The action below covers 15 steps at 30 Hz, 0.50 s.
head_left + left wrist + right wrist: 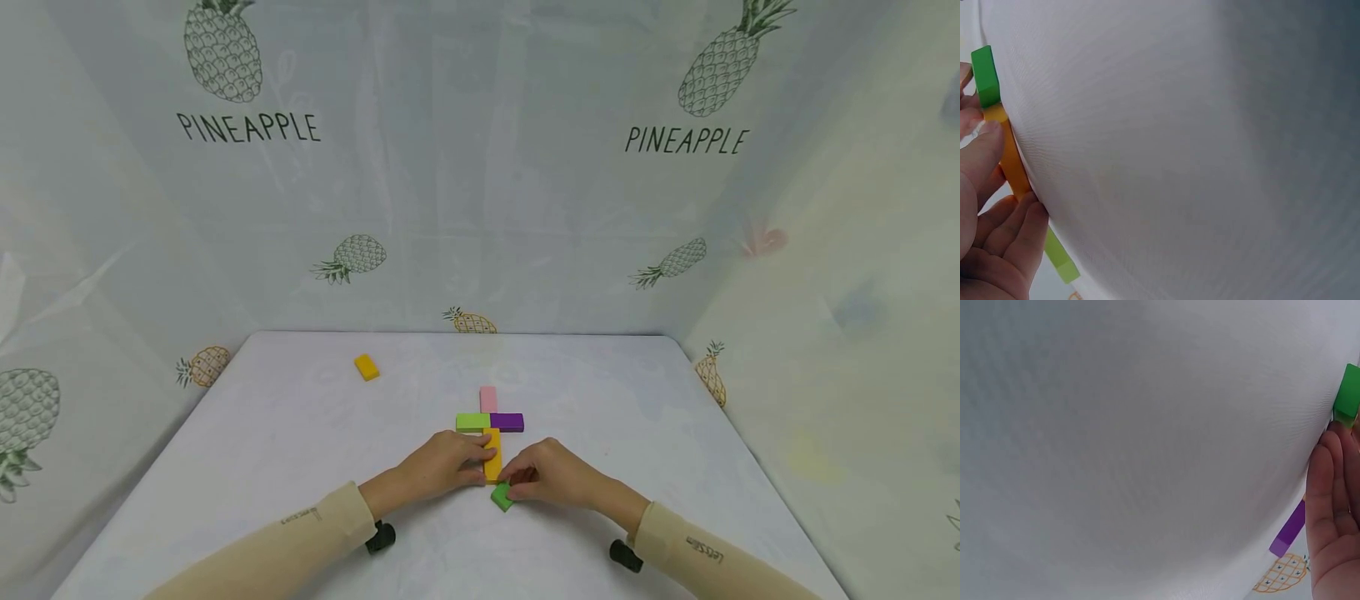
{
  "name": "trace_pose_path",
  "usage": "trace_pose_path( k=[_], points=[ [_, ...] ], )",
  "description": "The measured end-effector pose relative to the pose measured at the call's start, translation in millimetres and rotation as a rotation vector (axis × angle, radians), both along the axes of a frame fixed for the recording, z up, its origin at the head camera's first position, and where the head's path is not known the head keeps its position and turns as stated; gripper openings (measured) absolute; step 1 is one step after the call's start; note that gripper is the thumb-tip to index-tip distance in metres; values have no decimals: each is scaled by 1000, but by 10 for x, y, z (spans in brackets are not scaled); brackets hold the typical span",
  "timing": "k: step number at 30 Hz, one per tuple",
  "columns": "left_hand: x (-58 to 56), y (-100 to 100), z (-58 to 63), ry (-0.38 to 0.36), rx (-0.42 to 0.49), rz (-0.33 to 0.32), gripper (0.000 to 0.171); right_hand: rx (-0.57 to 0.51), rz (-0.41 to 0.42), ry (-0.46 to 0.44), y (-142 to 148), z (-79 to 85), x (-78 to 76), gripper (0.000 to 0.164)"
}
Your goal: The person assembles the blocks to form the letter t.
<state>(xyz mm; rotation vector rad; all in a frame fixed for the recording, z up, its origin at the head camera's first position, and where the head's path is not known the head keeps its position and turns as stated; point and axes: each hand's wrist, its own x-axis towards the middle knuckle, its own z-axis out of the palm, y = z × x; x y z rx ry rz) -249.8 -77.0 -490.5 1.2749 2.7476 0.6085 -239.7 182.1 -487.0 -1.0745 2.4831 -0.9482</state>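
My left hand (448, 461) holds an orange block (492, 468) on the table, thumb by its near end and fingers farther along it. My right hand (553, 475) pinches a small green block (501, 498), which sits askew at the orange block's near end. In the left wrist view the green block (985, 75) meets the orange block (1014, 164) end to end. Beyond the orange block, a lime green block (471, 422) and a purple block (507, 422) lie end to end crosswise. A pink block (488, 399) extends away from where they join.
A yellow block (367, 367) lies apart, toward the back left of the white table (600, 383). A pineapple-printed sheet (480, 183) hangs behind and at the sides. Dark wrist cameras show beneath both sleeves (322, 525).
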Motion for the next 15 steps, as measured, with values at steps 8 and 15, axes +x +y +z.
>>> trace_pose_path(
  k=[8,15],
  points=[
    [-7,-6,-11,-5,-3,0,51,-9,34,38,3,-5,5,16],
    [-3,-3,0,4,-3,-8,51,-2,64,160,14,-14,0,18]
  ],
)
